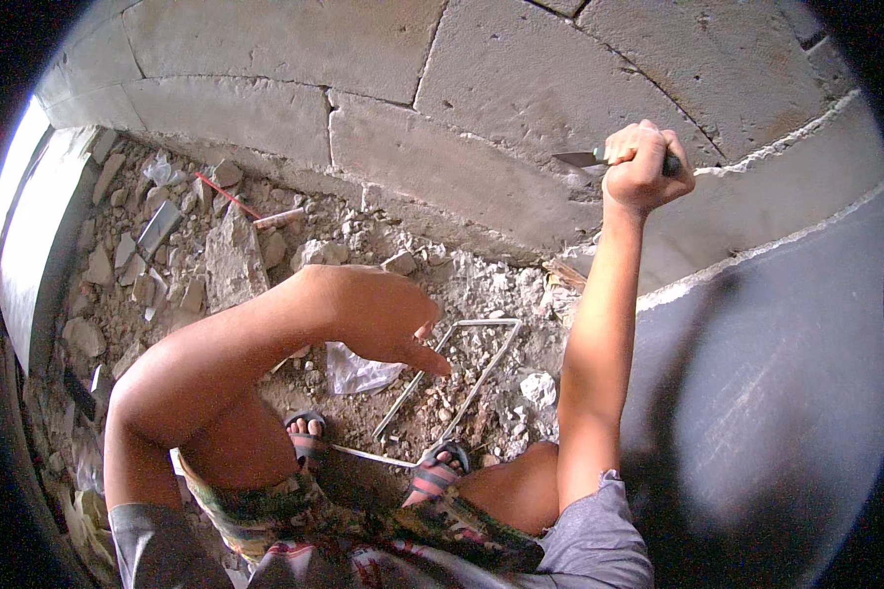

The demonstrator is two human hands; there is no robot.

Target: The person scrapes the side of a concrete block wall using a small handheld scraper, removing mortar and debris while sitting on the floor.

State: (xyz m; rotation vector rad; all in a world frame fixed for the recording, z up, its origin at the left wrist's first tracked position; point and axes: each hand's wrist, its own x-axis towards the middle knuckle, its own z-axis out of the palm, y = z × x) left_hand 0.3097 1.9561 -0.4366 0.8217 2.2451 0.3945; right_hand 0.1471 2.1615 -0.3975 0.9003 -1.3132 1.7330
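Note:
My right hand (648, 167) is raised against the wall of large grey blocks (521, 118), its fingers wrapped round the dark handle of a knife (580, 158). The short, pointed dark blade sticks out to the left, close to the block face near a joint. Lower down, my left hand (388, 319) hangs in front of my bent arm, above the rubble. It holds nothing that I can see; a finger stretches downward and the thumb stands apart, while the other fingers are mostly hidden.
Broken rubble (236, 255) covers the ground, with a red stick (228, 195) in it. A thin white bent frame (476, 383) and clear plastic (357, 371) lie near my sandalled feet (437, 476). A smooth dark grey surface (756, 412) stands at the right.

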